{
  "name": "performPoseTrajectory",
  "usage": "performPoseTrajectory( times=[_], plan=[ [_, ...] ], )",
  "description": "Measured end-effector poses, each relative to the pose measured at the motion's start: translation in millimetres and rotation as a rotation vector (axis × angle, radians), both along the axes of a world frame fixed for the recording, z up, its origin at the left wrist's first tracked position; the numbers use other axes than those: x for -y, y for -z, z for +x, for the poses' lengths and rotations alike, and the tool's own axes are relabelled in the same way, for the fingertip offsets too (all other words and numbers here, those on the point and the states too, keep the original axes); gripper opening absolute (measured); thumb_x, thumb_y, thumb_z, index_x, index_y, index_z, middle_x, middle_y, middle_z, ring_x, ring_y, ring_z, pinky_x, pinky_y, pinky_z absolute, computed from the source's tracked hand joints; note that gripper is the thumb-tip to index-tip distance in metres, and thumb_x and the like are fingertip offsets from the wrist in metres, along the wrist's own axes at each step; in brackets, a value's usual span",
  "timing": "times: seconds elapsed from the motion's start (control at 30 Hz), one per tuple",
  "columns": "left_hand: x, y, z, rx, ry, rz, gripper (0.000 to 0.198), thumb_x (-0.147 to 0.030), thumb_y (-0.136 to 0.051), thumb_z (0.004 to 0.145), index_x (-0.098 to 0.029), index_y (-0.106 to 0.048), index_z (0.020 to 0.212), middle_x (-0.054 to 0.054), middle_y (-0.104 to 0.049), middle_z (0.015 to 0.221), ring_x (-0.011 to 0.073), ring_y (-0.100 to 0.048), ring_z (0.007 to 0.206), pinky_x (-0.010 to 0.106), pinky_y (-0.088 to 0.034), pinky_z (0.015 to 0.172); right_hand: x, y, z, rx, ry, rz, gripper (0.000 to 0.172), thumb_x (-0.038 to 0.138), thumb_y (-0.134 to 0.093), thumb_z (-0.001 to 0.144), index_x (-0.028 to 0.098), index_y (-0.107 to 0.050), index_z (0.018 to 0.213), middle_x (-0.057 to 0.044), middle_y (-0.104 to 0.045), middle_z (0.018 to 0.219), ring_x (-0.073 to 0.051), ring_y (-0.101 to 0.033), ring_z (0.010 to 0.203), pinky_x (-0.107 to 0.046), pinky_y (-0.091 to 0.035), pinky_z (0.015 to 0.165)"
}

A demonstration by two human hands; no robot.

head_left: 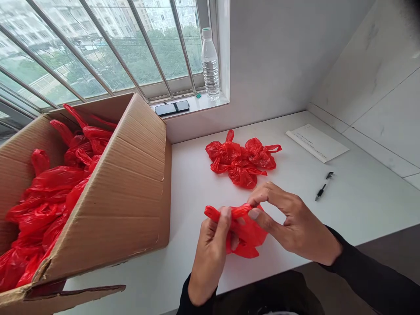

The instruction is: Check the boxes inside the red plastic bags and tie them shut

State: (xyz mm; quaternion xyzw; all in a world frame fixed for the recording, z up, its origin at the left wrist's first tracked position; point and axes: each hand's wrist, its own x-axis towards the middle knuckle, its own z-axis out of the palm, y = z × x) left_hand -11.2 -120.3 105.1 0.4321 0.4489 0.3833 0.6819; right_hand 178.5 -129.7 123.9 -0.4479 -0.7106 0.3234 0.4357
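Both my hands hold one red plastic bag (251, 234) above the front part of the white table (187, 192). My left hand (211, 249) is closed on it, with the thumb pressing a gathered strip against the fingers. The thumb and index finger of my right hand (288, 218) pinch the strip's other end. Below the strip the rest of the bag hangs loosely, and my left fingers are partly hidden behind it. Just beyond my hands lies a cluster of knotted red plastic bags (243, 159) with loops sticking up.
On the left stands an open cardboard box (131, 175) full of red plastic bags (55, 183). A pen (323, 188) and a paper notepad (316, 142) lie to the right. The windowsill holds a phone (172, 108) and a water bottle (210, 65).
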Motion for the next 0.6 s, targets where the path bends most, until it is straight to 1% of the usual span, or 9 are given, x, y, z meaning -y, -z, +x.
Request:
performPoseTrajectory(
  times=[0.1, 0.17, 0.2, 0.3, 0.33, 0.37, 0.43, 0.5, 0.6],
  plan=[
    [-4, 3.8, -4, 0.056, -0.047, -0.057, 0.037, -0.051, -0.056, 0.1, -0.018, -0.071, 0.095, 0.0, -0.06, 0.071, 0.0132, -0.053, 0.066, 0.024, -0.046, 0.066, 4, -0.4, 1, 0.053, -0.067, 0.014, 0.006, 0.018, -0.06, 0.097, 0.024, -0.06, 0.098, 0.0, -0.062, 0.102, -0.015, -0.057, 0.099, -0.031, -0.046, 0.09],
    [-6, 2.4, -8, 0.047, 0.02, -0.04, 0.032, -0.048, -0.06, 0.099, -0.019, -0.072, 0.097, 0.001, -0.063, 0.078, 0.013, -0.055, 0.07, 0.023, -0.046, 0.068, 4, 2.8, 1, 0.08, -0.133, -0.015, 0.003, 0.023, -0.065, 0.096, 0.025, -0.062, 0.096, -0.003, -0.061, 0.116, -0.018, -0.057, 0.112, -0.033, -0.046, 0.097],
    [-7, 0.6, -10, 0.029, 0.07, -0.02, 0.03, -0.047, -0.063, 0.098, -0.019, -0.072, 0.094, 0.001, -0.063, 0.081, 0.0125, -0.055, 0.072, 0.022, -0.046, 0.068, 2, 5.6, 1, 0.08, -0.156, -0.032, 0.006, 0.03, -0.066, 0.096, 0.025, -0.063, 0.098, -0.004, -0.06, 0.123, -0.02, -0.055, 0.12, -0.036, -0.045, 0.101],
    [-8, -6.3, -15, -0.033, 0.192, 0.061, 0.022, -0.04, -0.069, 0.094, -0.018, -0.072, 0.091, 0.001, -0.064, 0.086, 0.0122, -0.057, 0.077, 0.022, -0.048, 0.072, -5, 16.8, 1, 0.059, -0.196, -0.07, 0.037, 0.051, -0.063, 0.097, 0.025, -0.059, 0.124, -0.009, -0.059, 0.135, -0.025, -0.049, 0.133, -0.043, -0.041, 0.111],
    [-7, -7.8, -16, -0.047, 0.208, 0.099, 0.019, -0.037, -0.07, 0.094, -0.019, -0.072, 0.093, 0.001, -0.065, 0.088, 0.0123, -0.058, 0.079, 0.022, -0.049, 0.073, -9, 20.5, 0, 0.061, -0.21, -0.088, 0.045, 0.053, -0.062, 0.097, 0.024, -0.056, 0.131, -0.009, -0.059, 0.136, -0.026, -0.05, 0.132, -0.046, -0.039, 0.113],
    [-6, -8.4, -18, -0.068, 0.216, 0.143, 0.015, -0.035, -0.07, 0.094, -0.02, -0.073, 0.097, 0.002, -0.066, 0.091, 0.0127, -0.059, 0.081, 0.022, -0.05, 0.074, -12, 23.8, 0, 0.068, -0.22, -0.109, 0.047, 0.053, -0.062, 0.098, 0.023, -0.054, 0.134, -0.009, -0.062, 0.134, -0.025, -0.053, 0.128, -0.047, -0.038, 0.114],
    [-5, -6.1, -19, -0.152, 0.194, 0.266, 0.011, -0.026, -0.066, 0.096, -0.023, -0.071, 0.105, 0.002, -0.069, 0.099, 0.0139, -0.064, 0.088, 0.023, -0.053, 0.078, -16, 28.2, -2, 0.078, -0.208, -0.164, 0.037, 0.048, -0.062, 0.099, 0.022, -0.059, 0.125, -0.006, -0.068, 0.121, -0.023, -0.06, 0.114, -0.046, -0.04, 0.112],
    [-4, 1.1, -20, -0.295, 0.142, 0.452, 0.022, -0.015, -0.064, 0.095, -0.026, -0.069, 0.114, 0.003, -0.071, 0.107, 0.015, -0.068, 0.095, 0.024, -0.056, 0.083, -18, 29.6, -3, 0.068, -0.184, -0.223, 0.027, 0.045, -0.059, 0.1, 0.021, -0.064, 0.114, -0.004, -0.071, 0.11, -0.021, -0.063, 0.104, -0.041, -0.046, 0.104],
    [-6, 17.4, -18, -0.485, 0.029, 0.78, 0.04, -0.002, -0.062, 0.089, -0.027, -0.067, 0.12, 0.002, -0.074, 0.106, 0.0147, -0.071, 0.094, 0.022, -0.057, 0.079, -19, 29.8, -6, 0.013, -0.185, -0.322, 0.031, 0.044, -0.048, 0.105, 0.022, -0.064, 0.121, -0.004, -0.071, 0.105, -0.018, -0.065, 0.093, -0.034, -0.052, 0.085]
  ],
)
